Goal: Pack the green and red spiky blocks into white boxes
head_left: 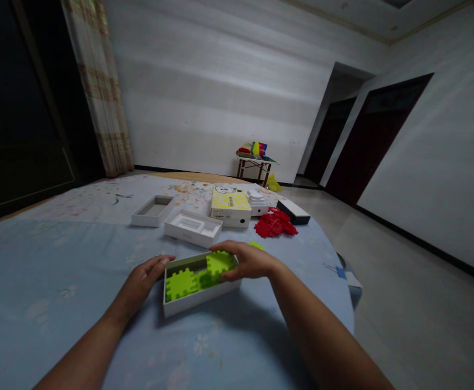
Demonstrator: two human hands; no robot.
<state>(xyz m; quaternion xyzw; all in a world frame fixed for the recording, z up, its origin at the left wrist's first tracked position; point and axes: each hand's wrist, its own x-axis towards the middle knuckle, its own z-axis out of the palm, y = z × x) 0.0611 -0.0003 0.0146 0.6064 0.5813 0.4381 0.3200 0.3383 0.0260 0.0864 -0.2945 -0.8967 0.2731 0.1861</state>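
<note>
A shallow white box (202,297) sits on the tablecloth in front of me, holding several bright green notched puzzle tiles (181,284). My right hand (247,261) reaches over the box's right end and pinches one green tile (219,262) between thumb and fingers, tilted above the others. Against the box's left end rests my left hand (142,281), its fingers loosely stretched to the far left corner. Another green piece (256,245) shows partly behind my right hand. A pile of red notched pieces (275,223) lies farther back on the right.
Behind the box stand two open white box parts (153,211) (193,228), a yellow-and-white carton (231,206), a white box with round white items (257,201) and a black-and-white box (293,211). A blue clip (341,272) grips the cloth at the table's right edge.
</note>
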